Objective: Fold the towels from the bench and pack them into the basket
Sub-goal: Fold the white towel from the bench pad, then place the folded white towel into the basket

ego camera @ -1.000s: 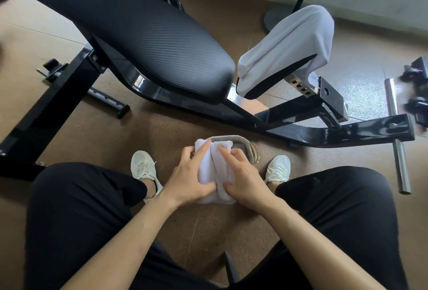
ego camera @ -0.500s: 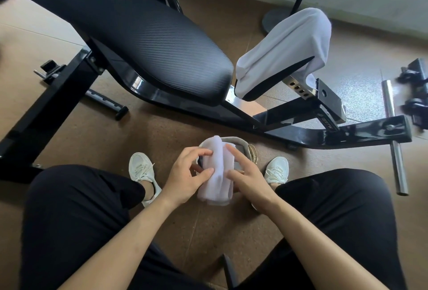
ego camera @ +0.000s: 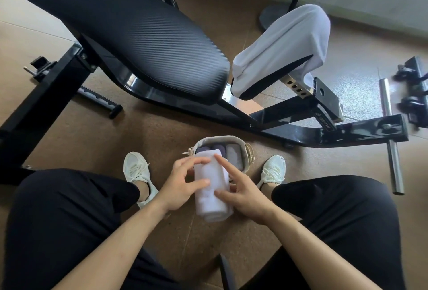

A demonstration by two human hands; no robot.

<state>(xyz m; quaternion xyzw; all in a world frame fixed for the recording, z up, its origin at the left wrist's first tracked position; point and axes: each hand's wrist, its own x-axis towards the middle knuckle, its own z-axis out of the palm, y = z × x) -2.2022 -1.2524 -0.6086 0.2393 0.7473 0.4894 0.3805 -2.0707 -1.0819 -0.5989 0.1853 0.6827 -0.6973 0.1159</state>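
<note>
Where the brown speckled floor (ego camera: 97, 132) fills most of the view, a pale wall runs along its far edge at the top right. A black weight bench (ego camera: 148, 41) stands tilted across the upper half, its padded back reaching from the top left toward the centre. One white towel (ego camera: 284, 46) is draped over the bench's raised seat pad, hanging down on both sides. The black steel frame (ego camera: 342, 131) extends to the right, with a chrome bar (ego camera: 389, 132) crossing its end.

A small woven basket (ego camera: 240, 148) with a fabric liner sits on the floor just in front of the frame, between two white shoes (ego camera: 136, 169). Inside it, rolled towels (ego camera: 225, 150) stand side by side, some darker, one pale grey.

A rolled white towel (ego camera: 212, 191) is held over the near edge of the basket, lying lengthwise away from the person and hiding the basket's near rim. The left hand (ego camera: 178, 185) is partly closed on the roll's left side, thumb across its middle and fingers curled at its far end. The right hand (ego camera: 245, 194) rests on the roll's right side with loosely spread fingers, index finger extended along the top and thumb pressed against the middle. Both forearms enter from the bottom edge, between knees in black trousers (ego camera: 58, 220).
</note>
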